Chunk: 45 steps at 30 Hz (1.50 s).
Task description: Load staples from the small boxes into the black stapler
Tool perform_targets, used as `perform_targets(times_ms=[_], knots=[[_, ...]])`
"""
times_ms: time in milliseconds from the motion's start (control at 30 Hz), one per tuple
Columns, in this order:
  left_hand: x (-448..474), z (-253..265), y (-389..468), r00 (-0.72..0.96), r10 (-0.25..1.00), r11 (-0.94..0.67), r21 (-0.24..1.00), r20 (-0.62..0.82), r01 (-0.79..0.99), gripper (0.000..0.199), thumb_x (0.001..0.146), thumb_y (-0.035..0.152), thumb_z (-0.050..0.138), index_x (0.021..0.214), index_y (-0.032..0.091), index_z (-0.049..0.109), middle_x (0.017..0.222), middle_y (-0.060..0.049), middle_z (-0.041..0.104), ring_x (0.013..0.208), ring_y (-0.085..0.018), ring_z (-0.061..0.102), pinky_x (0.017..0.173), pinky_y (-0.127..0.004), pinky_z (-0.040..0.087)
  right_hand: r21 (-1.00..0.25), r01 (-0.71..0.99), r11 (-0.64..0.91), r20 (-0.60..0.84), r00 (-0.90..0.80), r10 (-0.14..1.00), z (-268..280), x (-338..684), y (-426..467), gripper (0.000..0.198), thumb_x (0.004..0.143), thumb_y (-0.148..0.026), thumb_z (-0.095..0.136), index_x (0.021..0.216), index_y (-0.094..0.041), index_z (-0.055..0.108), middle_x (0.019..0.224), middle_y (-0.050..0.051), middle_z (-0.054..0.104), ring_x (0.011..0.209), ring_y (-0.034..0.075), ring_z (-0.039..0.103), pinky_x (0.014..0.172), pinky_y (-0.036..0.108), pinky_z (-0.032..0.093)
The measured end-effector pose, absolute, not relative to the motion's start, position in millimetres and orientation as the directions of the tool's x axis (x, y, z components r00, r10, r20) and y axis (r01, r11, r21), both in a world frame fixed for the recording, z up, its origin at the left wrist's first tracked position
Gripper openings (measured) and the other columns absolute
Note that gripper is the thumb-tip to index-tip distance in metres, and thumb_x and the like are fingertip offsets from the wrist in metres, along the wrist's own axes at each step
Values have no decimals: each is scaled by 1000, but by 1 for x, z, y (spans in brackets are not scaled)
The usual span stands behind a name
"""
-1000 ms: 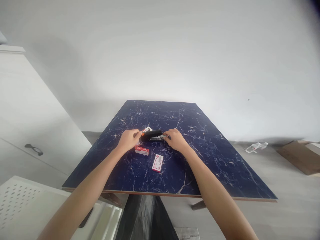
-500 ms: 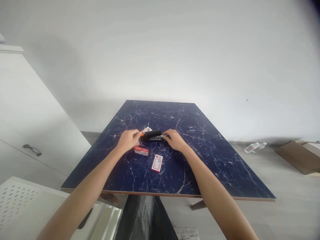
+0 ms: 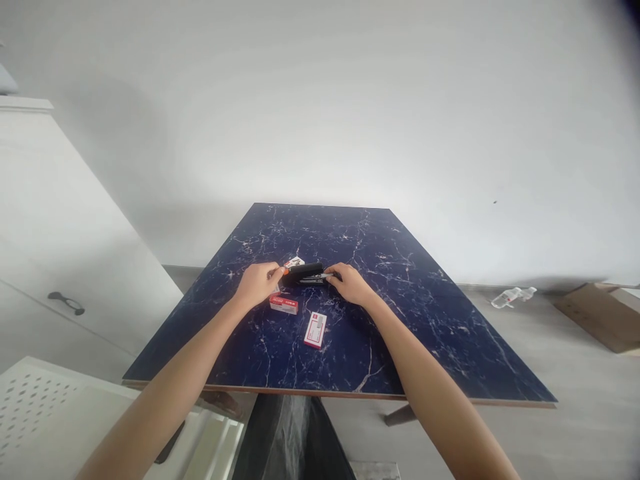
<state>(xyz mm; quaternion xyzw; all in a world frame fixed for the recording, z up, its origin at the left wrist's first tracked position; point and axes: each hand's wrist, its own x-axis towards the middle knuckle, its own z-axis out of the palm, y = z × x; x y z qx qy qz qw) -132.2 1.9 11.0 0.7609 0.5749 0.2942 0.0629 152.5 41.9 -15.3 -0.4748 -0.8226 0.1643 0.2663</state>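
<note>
A black stapler (image 3: 303, 273) with an orange patch at its left end lies across the middle of the blue table, its top lifted from its base. My left hand (image 3: 257, 283) pinches that left end between thumb and fingers. At the other end, my right hand (image 3: 349, 281) is closed on the stapler's metal front part. Just nearer to me sits a small red and white box (image 3: 283, 305). A flat white box with red edges (image 3: 315, 330) lies closer to the front edge. Behind the stapler, a white card or box (image 3: 294, 261) is partly covered.
The blue marbled table (image 3: 400, 320) stands against a white wall. On its left are a white cabinet (image 3: 65, 220) and a perforated white surface (image 3: 45, 407). A clear plastic bottle (image 3: 507, 297) and a cardboard box (image 3: 595, 313) lie on the floor at the right.
The whole view has shifted slightly. Both hands keep their places at the two ends of the stapler, and the boxes have not moved on the table.
</note>
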Motion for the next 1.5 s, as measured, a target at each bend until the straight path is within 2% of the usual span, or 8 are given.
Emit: perform_targets(times_ms=[400, 567, 733, 967, 1133, 1233, 1333, 1500], knots=[[-133, 11, 2, 177, 916, -332, 431, 361, 839, 42, 97, 45, 44, 68, 21, 61, 57, 0, 59, 50, -16, 50, 53, -28, 28, -534, 705, 466, 253, -392, 884, -16, 152, 42, 23, 95, -26, 55, 113, -21, 70, 113, 8, 71, 104, 23, 64, 95, 36, 46], [-137, 10, 6, 177, 910, -350, 469, 374, 811, 31, 92, 45, 55, 106, 22, 71, 99, -7, 74, 87, -23, 66, 73, -30, 45, -495, 761, 420, 275, -321, 906, -2, 162, 36, 31, 88, -29, 65, 118, -23, 67, 115, 8, 71, 105, 26, 65, 92, 36, 47], [-137, 9, 7, 248, 933, -349, 488, 260, 800, 55, 86, 46, 64, 136, 25, 59, 122, -12, 71, 115, -32, 61, 89, -39, 48, -558, 805, 202, 223, -89, 971, 8, 144, 18, 38, 86, -16, 53, 124, -16, 57, 95, 13, 75, 88, 29, 70, 78, 36, 48], [-135, 9, 9, 197, 962, -272, 639, 188, 720, 53, 82, 44, 71, 132, 28, 62, 115, -8, 75, 85, -23, 72, 73, -31, 52, -917, 390, 87, 28, -153, 988, -8, 118, 14, 51, 77, -21, 55, 128, -22, 51, 116, 9, 73, 92, 24, 71, 77, 33, 54], [-130, 10, 6, 189, 963, -267, 612, 191, 745, 54, 81, 45, 74, 131, 27, 64, 111, -7, 76, 83, -23, 72, 74, -31, 52, -983, 168, -78, -113, -207, 972, -8, 127, 27, 62, 76, -24, 54, 138, -20, 49, 126, 12, 69, 93, 22, 72, 78, 32, 57], [-111, 9, -1, 297, 933, -358, 597, 202, 718, 63, 78, 50, 76, 134, 25, 62, 107, -7, 77, 94, -26, 71, 85, -35, 52, -980, 192, -58, -105, -244, 964, -11, 123, 33, 66, 86, -34, 49, 150, -22, 37, 138, 14, 62, 93, 21, 72, 77, 32, 58], [-95, 8, -4, 457, 856, -509, 549, 241, 663, 47, 91, 51, 61, 129, 25, 67, 108, -8, 76, 104, -27, 67, 95, -39, 49, -964, 262, 33, -13, -170, 985, -20, 119, 38, 63, 93, -46, 47, 151, -24, 36, 144, 14, 56, 104, 22, 69, 81, 34, 56], [-123, 13, 7, 255, 888, -401, 374, 382, 836, 42, 93, 45, 56, 125, 21, 69, 124, -13, 68, 115, -32, 60, 100, -45, 44, -863, 462, 204, 177, -102, 979, -25, 131, 42, 41, 98, -47, 43, 130, -25, 56, 129, 10, 65, 107, 23, 66, 87, 34, 51]])
